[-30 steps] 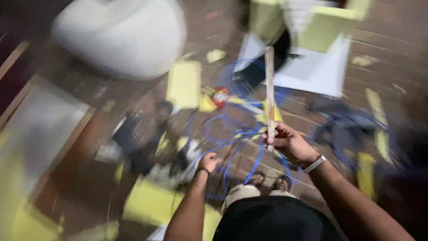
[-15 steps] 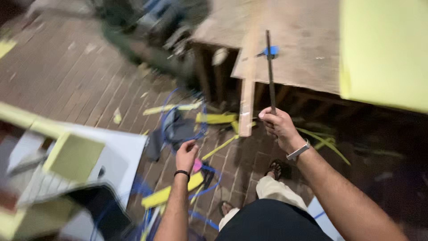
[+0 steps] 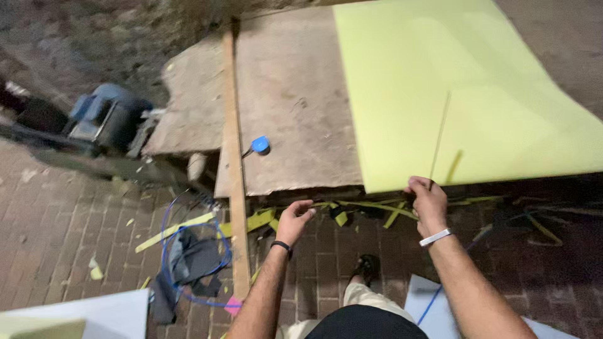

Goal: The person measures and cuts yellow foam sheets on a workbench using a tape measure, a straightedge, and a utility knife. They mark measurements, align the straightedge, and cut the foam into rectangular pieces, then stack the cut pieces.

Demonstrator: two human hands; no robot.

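Two bare hands out over brick floor (image 3: 56, 232). Right hand (image 3: 427, 202) clenched around the lower end of a thin rod (image 3: 438, 141), gripped at the near edge of the table (image 3: 295, 113); rod slanting up and away across a big yellow-green sheet (image 3: 465, 94). White band on that wrist. Left hand (image 3: 293, 221) loose, fingers (image 3: 304, 208) half curled, grasping nothing, hanging just short of the table edge; black band on that wrist.

Sheet lying flat on the right part of the table, near edge overhanging slightly. Table top bare, worn wood, brownish and scuffed. Long wooden plank (image 3: 233, 163) running along the left side of the top and down past the edge to the floor. Small blue tool (image 3: 259, 145) resting on the wood just right of the plank.

Yellow offcuts (image 3: 370, 210) scattered under the table edge between the hands. Blue cord (image 3: 169, 251) looped on the bricks to the left, around dark cloth (image 3: 195, 260). Blue-grey machine (image 3: 110, 119) farther left, beside the table. White board (image 3: 94, 317) at the bottom left corner. Dim light, picture somewhat blurred.
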